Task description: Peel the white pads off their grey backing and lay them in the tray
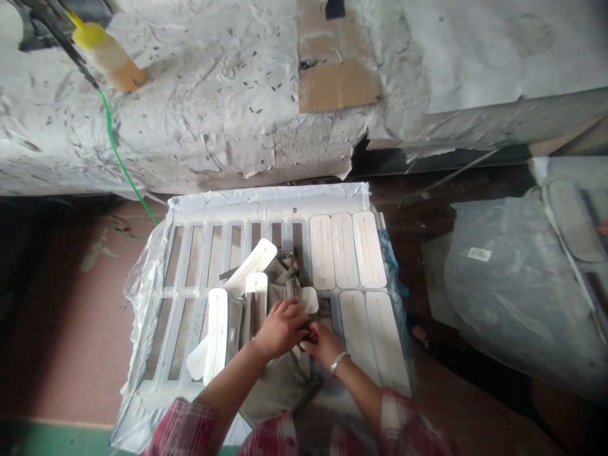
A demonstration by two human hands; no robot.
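Note:
On the board (266, 197) with rows of long slots lies a loose pile of grey-brown fabric pieces (280, 288), several of them carrying a white rounded strip (217, 335). My left hand (284, 328) is over the front of this pile, its fingers curled and closed on the fabric. Close beside it, my right hand (325, 347) pinches a dark bit of the same stuff, mostly hidden between the hands. A white rounded end (310, 299) pokes out just beyond my left fingers. White strips (345, 250) fill slots along the board's right side.
Behind the board runs a paper-covered bench (213, 114) with glue-like residue, a cardboard piece (338, 76) and a yellow-capped squeeze bottle (108, 56). A green cord (114, 142) hangs off its edge. To the right stands a plastic-covered stack (503, 266); a person's fingers show at the far right.

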